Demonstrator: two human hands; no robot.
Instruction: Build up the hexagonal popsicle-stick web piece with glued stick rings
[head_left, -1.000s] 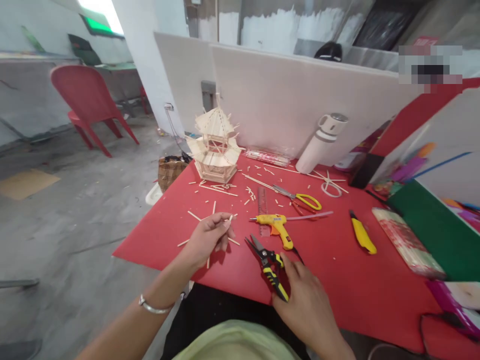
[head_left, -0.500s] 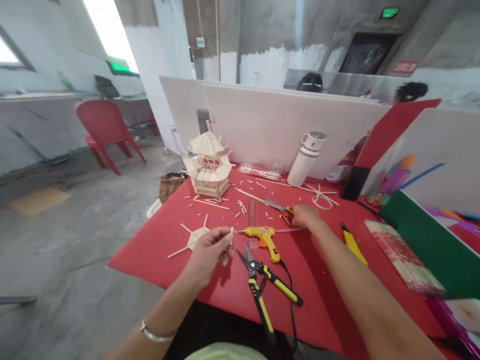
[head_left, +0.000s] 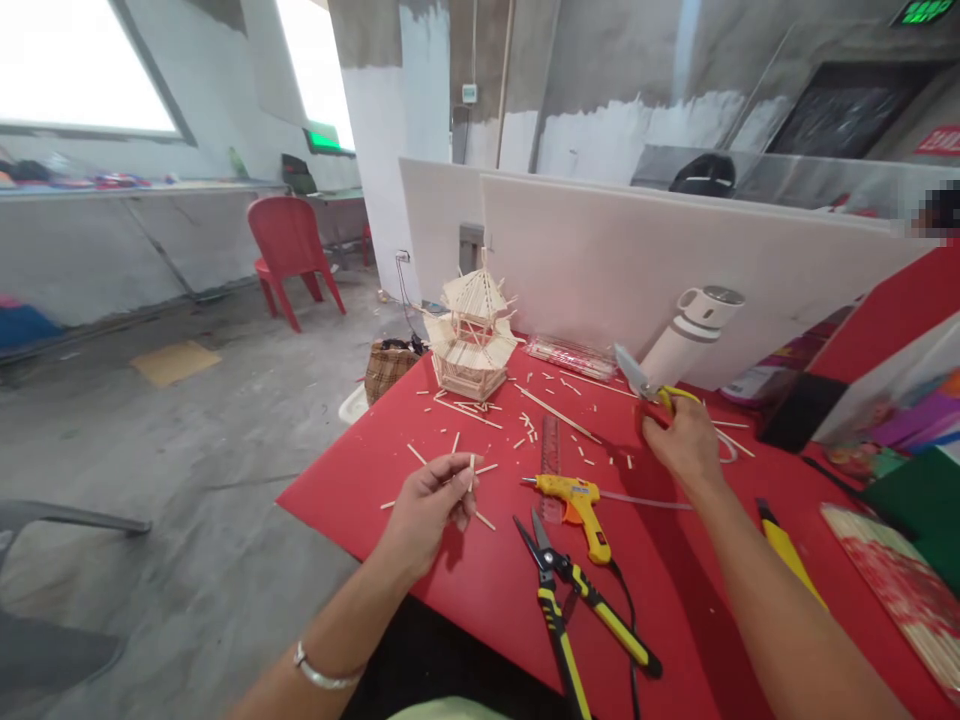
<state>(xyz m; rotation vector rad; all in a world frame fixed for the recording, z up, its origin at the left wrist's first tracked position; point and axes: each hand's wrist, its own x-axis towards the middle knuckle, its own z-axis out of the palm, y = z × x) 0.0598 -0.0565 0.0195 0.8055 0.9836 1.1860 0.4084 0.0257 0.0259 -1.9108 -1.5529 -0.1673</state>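
Note:
My left hand pinches a short wooden stick upright between thumb and fingertips. Under and behind that hand lies a flat stick frame, mostly hidden, with its spokes poking out. My right hand grips a pair of scissors by the handles, raised above the table with the blades pointing up and left. Between my hands lie a yellow glue gun and a pinkish clear ruler partly beneath it. Closer to me rest pruning shears with black and yellow handles.
A stick-built pagoda model stands at the back left of the red table, stick offcuts around it. A white bottle stands behind the scissors. A yellow cutter and packed sticks lie right. White boards border the back.
My right hand has lifted the scissors off the table. My left hand still pinches the stick and now covers the middle of the stick frame. The view has turned left.

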